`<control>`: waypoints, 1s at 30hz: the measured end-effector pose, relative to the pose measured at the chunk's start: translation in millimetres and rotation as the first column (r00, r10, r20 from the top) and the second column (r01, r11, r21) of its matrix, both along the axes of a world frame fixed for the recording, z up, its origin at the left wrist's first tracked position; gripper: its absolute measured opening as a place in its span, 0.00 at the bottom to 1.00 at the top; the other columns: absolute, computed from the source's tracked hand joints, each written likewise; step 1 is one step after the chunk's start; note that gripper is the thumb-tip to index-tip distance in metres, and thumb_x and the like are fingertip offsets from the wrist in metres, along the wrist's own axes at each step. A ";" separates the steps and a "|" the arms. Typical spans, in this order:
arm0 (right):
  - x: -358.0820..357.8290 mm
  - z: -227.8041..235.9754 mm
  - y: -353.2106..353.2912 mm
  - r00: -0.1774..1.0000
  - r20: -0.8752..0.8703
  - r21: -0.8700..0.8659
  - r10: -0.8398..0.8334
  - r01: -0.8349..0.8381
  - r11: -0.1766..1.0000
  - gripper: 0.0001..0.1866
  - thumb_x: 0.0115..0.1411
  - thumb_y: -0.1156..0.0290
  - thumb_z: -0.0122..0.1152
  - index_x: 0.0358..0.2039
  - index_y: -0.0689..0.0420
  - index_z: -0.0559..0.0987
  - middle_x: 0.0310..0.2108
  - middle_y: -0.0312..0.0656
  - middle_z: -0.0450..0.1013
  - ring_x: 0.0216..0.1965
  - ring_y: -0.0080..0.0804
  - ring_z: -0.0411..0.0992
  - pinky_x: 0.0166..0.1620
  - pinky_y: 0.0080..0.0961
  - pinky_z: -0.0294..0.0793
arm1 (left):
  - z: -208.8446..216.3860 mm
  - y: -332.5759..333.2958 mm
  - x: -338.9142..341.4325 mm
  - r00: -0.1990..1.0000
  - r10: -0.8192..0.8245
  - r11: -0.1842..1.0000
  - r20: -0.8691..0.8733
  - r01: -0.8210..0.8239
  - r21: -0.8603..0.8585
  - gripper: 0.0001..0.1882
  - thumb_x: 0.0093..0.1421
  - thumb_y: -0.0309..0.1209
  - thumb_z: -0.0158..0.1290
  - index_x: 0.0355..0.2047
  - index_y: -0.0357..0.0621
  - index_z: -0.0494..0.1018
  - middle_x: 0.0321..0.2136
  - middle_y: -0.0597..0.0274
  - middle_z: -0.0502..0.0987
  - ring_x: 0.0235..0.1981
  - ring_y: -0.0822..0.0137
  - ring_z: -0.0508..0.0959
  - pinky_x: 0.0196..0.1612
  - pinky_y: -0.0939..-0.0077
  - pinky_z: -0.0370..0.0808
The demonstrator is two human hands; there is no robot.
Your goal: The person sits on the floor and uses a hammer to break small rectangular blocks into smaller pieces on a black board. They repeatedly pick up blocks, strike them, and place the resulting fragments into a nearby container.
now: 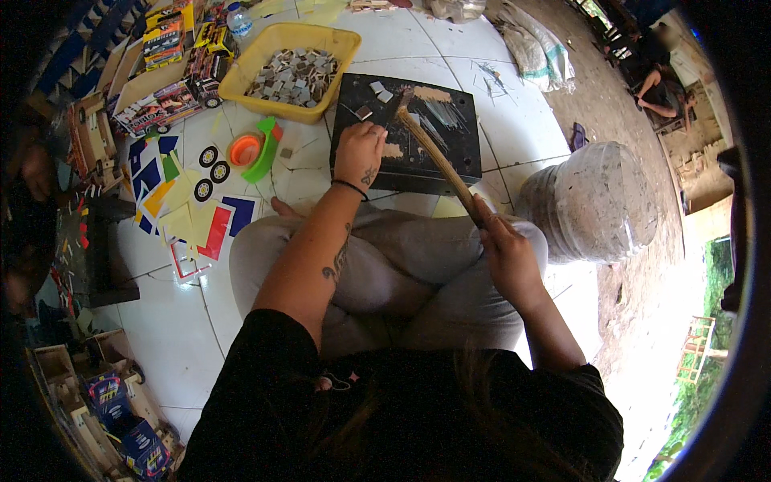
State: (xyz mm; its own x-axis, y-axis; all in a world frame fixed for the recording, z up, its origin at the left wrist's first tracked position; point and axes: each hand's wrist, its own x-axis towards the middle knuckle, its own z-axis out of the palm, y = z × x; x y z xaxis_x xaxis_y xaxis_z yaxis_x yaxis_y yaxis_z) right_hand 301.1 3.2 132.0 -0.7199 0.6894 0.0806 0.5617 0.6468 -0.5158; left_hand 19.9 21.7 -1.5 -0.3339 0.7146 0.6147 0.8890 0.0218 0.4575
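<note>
Black shirt [401, 410] worn, lower ctr. Hammer [440, 161] gripped by R hand [507, 251], wrapped tight; handle slanted up-left, head over black block [466, 136], just up-right of L hand [359, 149]: fingers bunched, hold can't be told.

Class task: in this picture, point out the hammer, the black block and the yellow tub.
Hammer [438, 157]: head view, middle of its wooden handle.
Black block [422, 182]: head view, side nearest the person.
Yellow tub [317, 38]: head view, inner face of its far wall.
</note>
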 end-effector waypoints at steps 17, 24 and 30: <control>-0.4 -10.7 3.6 0.986 -0.157 -0.034 -0.051 0.046 0.998 0.31 0.58 0.79 0.48 0.62 0.45 0.59 0.40 0.56 0.71 0.38 0.51 0.73 0.40 0.39 0.73 | -0.3 0.7 0.0 1.000 -0.003 1.000 0.001 0.003 0.000 0.08 0.57 0.30 0.52 0.31 0.38 0.76 0.28 0.53 0.76 0.32 0.52 0.74 0.41 0.61 0.71; 0.6 -11.3 7.0 0.996 -0.073 -0.106 -0.053 0.045 0.993 0.30 0.59 0.78 0.48 0.62 0.42 0.59 0.43 0.56 0.71 0.42 0.53 0.72 0.43 0.40 0.72 | -1.1 0.2 -0.4 1.000 -0.004 1.000 0.026 0.004 0.012 0.08 0.56 0.30 0.52 0.30 0.38 0.76 0.28 0.53 0.76 0.33 0.53 0.75 0.42 0.61 0.71; -2.4 -22.7 29.8 0.984 -0.168 -0.050 -0.054 0.047 0.998 0.25 0.61 0.75 0.47 0.59 0.50 0.62 0.45 0.58 0.70 0.44 0.53 0.72 0.44 0.41 0.71 | 2.9 -0.3 -1.0 1.000 -0.011 1.000 0.022 0.011 0.007 0.09 0.57 0.31 0.52 0.30 0.37 0.76 0.28 0.52 0.76 0.30 0.55 0.76 0.36 0.63 0.73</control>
State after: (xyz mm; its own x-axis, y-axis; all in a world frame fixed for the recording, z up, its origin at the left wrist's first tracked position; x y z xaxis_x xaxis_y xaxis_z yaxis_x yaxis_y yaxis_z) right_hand 298.6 33.0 109.3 -0.6628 0.7303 0.1655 0.4952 0.5933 -0.6346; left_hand 19.0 21.4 1.4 -0.3397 0.7137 0.6125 0.8788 0.0089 0.4770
